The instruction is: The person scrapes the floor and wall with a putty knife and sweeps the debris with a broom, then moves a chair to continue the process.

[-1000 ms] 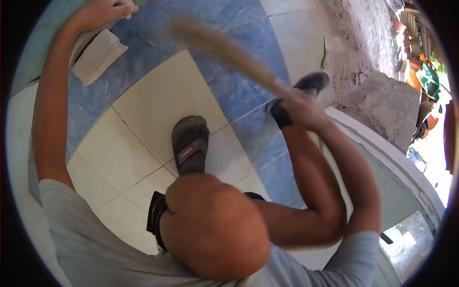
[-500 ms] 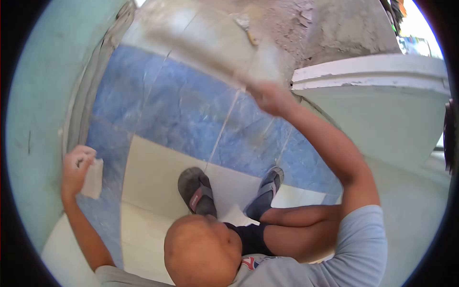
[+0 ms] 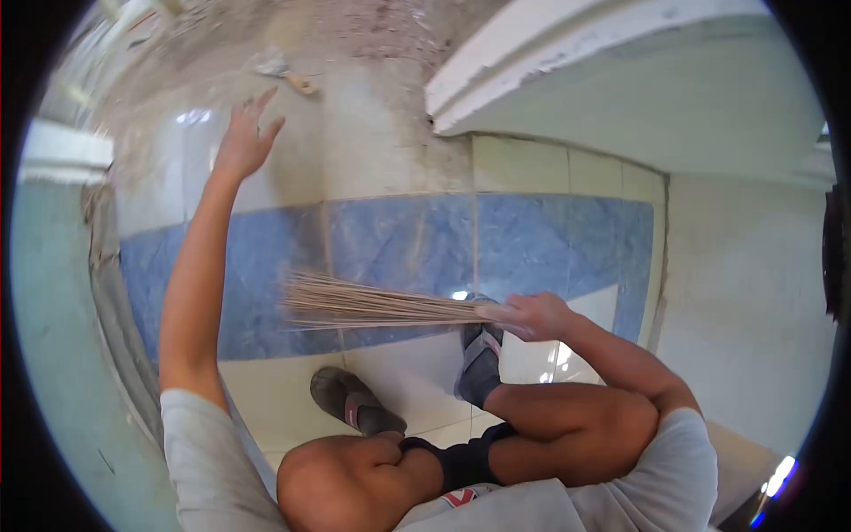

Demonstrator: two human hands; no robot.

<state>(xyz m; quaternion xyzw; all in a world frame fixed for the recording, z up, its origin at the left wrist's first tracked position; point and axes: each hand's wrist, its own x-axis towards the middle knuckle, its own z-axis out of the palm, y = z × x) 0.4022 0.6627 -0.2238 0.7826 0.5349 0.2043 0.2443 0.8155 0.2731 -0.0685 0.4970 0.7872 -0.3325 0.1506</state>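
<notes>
My right hand (image 3: pixel 534 316) is closed around the bound end of a stick broom (image 3: pixel 381 303), whose thin tan bristles fan out to the left, low over the blue floor tiles (image 3: pixel 399 235). Stretched far forward, my left hand (image 3: pixel 245 140) holds nothing, thumb and fingers apart. Just beyond its fingertips lies a small tool (image 3: pixel 301 84) with a yellowish handle and a pale, flat head, on the dusty light tiles (image 3: pixel 363 133).
Pale green walls stand on both sides, the left wall (image 3: pixel 58 301) and the right one (image 3: pixel 638 97) with white chipped trim (image 3: pixel 532 62). Rough, dirt-strewn ground (image 3: pixel 390 31) lies ahead. My sandalled feet (image 3: pixel 350 399) rest on cream and blue tiles.
My left hand has left the left wall and reached forward; the white piece it held is out of sight. The broom has come back toward my feet. The view has turned to the right.
</notes>
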